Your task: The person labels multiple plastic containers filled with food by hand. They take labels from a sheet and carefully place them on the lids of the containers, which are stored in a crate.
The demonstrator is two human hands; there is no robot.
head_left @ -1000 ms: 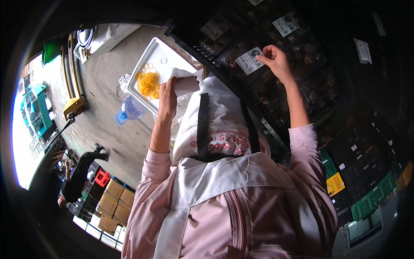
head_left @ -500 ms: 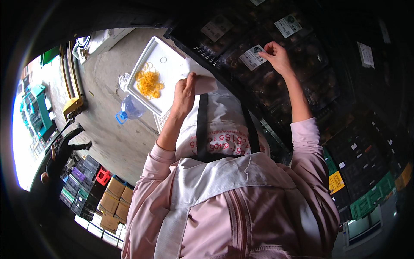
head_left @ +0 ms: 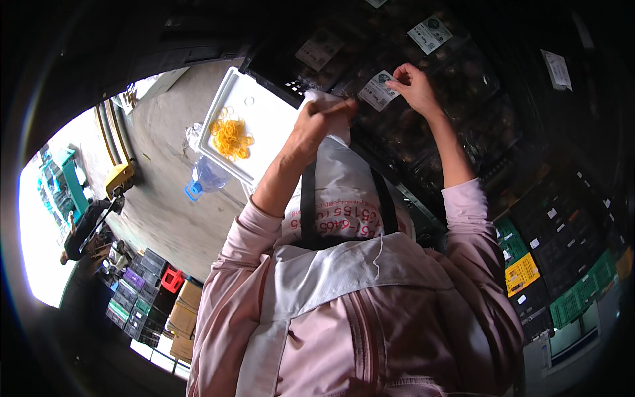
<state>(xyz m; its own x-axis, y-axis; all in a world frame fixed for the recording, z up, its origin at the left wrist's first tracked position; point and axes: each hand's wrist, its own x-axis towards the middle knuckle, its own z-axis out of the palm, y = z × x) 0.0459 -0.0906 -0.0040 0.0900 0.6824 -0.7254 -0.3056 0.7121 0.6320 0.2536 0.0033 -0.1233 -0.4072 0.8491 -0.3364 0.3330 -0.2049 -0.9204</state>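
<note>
My left hand (head_left: 309,131) grips a folded white sheet (head_left: 338,124), perhaps a backing sheet; the fingers on its right side are smeared by motion. It is beside a white tray (head_left: 263,99) with a heap of yellow rubber bands (head_left: 231,139). Over a dark crate of clear-wrapped packs (head_left: 410,126), my right hand (head_left: 418,91) is closed, thumb and forefinger pinching the upper right corner of a white-and-green label (head_left: 378,91). That label lies against a pack; whether it is stuck down I cannot tell. Another label (head_left: 430,35) sits on a farther pack.
A plastic bottle with a blue cap (head_left: 208,177) is left of the tray. Stacked crates (head_left: 522,274) rise at the right. Farther left are a yellow pallet jack (head_left: 118,175), a person in dark clothes (head_left: 86,228), more crates and cardboard boxes (head_left: 185,311).
My left hand has moved right and upward with the white sheet, toward the crate's edge. My right hand stays at the label's corner. The whole view has turned slightly.
</note>
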